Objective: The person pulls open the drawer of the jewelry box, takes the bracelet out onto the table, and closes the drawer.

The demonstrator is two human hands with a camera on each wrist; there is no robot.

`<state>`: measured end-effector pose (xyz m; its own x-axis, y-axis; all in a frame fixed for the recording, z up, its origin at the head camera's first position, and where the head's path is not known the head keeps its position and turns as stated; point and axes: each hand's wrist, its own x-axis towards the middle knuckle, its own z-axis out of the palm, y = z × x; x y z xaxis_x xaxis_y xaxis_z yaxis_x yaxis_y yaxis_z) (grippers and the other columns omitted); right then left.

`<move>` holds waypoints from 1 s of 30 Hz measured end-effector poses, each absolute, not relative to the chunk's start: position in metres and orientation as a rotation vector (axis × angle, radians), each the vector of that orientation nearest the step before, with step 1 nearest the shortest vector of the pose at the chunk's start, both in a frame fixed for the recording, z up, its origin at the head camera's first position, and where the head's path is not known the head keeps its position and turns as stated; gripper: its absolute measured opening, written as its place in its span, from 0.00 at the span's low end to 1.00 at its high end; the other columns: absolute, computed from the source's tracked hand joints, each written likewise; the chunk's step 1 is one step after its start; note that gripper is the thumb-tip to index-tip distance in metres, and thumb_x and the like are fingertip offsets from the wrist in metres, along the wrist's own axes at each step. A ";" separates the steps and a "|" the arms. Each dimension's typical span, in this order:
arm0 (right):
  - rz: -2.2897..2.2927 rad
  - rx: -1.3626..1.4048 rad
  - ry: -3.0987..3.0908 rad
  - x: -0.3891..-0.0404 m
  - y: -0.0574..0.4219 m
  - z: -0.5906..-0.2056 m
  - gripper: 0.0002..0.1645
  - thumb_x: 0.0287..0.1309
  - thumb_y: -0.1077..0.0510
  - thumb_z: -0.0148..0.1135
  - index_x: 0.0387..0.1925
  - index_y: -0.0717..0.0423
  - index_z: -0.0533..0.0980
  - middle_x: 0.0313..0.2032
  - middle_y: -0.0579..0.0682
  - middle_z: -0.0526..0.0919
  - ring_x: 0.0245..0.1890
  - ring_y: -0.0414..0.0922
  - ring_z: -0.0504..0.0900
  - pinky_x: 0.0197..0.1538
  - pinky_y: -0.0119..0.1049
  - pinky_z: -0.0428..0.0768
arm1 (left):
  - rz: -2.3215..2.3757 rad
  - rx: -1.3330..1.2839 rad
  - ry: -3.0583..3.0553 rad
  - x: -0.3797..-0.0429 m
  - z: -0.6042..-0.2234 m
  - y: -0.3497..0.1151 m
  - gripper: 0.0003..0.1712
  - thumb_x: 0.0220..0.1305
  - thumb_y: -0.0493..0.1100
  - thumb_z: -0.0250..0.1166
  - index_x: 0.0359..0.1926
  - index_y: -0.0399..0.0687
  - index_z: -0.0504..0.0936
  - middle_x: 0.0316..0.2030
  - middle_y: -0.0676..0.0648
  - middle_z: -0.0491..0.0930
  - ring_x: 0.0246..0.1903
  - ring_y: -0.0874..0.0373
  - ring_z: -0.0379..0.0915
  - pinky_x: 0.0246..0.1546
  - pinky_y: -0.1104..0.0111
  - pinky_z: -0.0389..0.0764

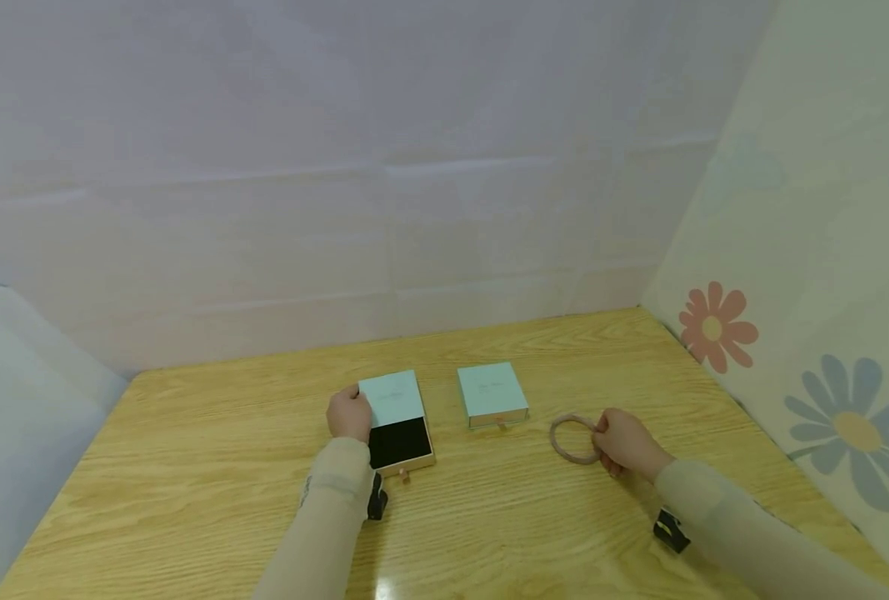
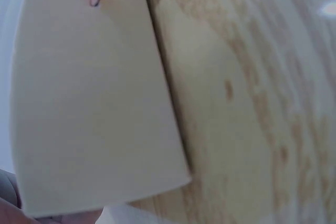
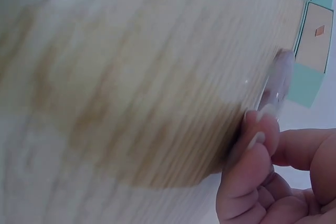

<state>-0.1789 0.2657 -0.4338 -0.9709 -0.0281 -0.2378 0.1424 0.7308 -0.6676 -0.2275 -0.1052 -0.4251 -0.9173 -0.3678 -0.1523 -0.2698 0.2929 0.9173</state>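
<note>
Bangle first: it is a round ring with a big hole in the middle, pinkish brown from the head view. Close up, from the right wrist, it looks pale and a bit purple, with a shine. It is on the right side, over the bench, near the shut box. Whether it touches the wood is hard to tell.

The right hand pinches the bangle by its right edge, with the fingertips close together and the other fingers bent.

The open box sits on the bench to the left. It has a pale mint green top. Its drawer sticks out toward the person, black inside and cream on the front, with a little pink tab. The left hand grips this box by its left side, fingers curled in close, right by the green top. From the left wrist, only a small bit of that hand shows, low in the corner.

The shut box is mint green too, with a cream front. It sits between the open box and the bangle, apart from both.
</note>
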 end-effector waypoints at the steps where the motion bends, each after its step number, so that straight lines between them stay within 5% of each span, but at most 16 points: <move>1: -1.071 0.091 2.702 -0.179 0.266 -0.434 0.09 0.64 0.69 0.50 0.26 0.64 0.67 0.14 0.53 0.74 0.10 0.40 0.72 0.16 0.32 0.76 | -1.708 0.605 -2.455 -0.227 -0.425 -0.105 0.23 0.74 0.32 0.44 0.66 0.29 0.67 0.64 0.30 0.66 0.64 0.35 0.60 0.62 0.48 0.67; 14: -1.138 0.106 2.741 -0.176 0.259 -0.431 0.06 0.65 0.67 0.49 0.35 0.71 0.67 0.15 0.53 0.74 0.11 0.41 0.72 0.16 0.31 0.72 | -1.689 0.597 -2.459 -0.226 -0.424 -0.105 0.22 0.74 0.32 0.45 0.65 0.29 0.68 0.63 0.29 0.67 0.63 0.35 0.62 0.60 0.48 0.69; 30: -1.344 0.082 2.710 -0.159 0.224 -0.429 0.08 0.66 0.67 0.48 0.33 0.68 0.71 0.12 0.53 0.75 0.10 0.42 0.71 0.15 0.33 0.73 | -1.705 0.583 -2.461 -0.226 -0.426 -0.106 0.22 0.75 0.32 0.45 0.66 0.29 0.67 0.63 0.29 0.66 0.62 0.34 0.63 0.59 0.48 0.70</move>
